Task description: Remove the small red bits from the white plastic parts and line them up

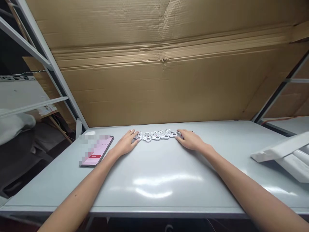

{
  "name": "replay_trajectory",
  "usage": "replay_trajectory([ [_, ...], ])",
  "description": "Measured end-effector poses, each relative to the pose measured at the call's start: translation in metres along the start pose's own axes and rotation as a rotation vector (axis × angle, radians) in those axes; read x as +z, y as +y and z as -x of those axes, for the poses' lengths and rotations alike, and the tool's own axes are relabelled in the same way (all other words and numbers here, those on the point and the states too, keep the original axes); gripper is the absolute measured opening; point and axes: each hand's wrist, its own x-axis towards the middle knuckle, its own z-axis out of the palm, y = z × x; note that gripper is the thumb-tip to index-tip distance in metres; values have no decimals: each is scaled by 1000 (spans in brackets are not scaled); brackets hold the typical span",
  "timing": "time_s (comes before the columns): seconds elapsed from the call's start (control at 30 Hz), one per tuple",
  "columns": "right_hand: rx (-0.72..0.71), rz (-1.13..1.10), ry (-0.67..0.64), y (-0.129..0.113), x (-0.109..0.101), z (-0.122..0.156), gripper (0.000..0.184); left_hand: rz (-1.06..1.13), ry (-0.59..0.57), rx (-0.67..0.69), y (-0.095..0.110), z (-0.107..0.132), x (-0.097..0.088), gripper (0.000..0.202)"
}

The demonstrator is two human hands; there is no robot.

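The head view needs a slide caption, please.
Left hand and right hand flank a row of small white pieces.

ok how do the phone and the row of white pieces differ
The phone is one flat slab; the white pieces are several smaller, ring-shaped parts. The phone shows a pink screen, while the pieces look white with dark marks. The phone lies left of both hands; the pieces lie between them. Both rest on the table.

Bare hands (pixel 125 144) and forearms (pixel 98 176), the left with one dark spot (pixel 75 195)
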Motion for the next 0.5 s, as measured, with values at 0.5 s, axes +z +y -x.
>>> replay_trajectory([
  [0.5, -213, 95, 203, -15, 1, 7, 33, -39, -22, 230, 39, 15, -5, 54],
])
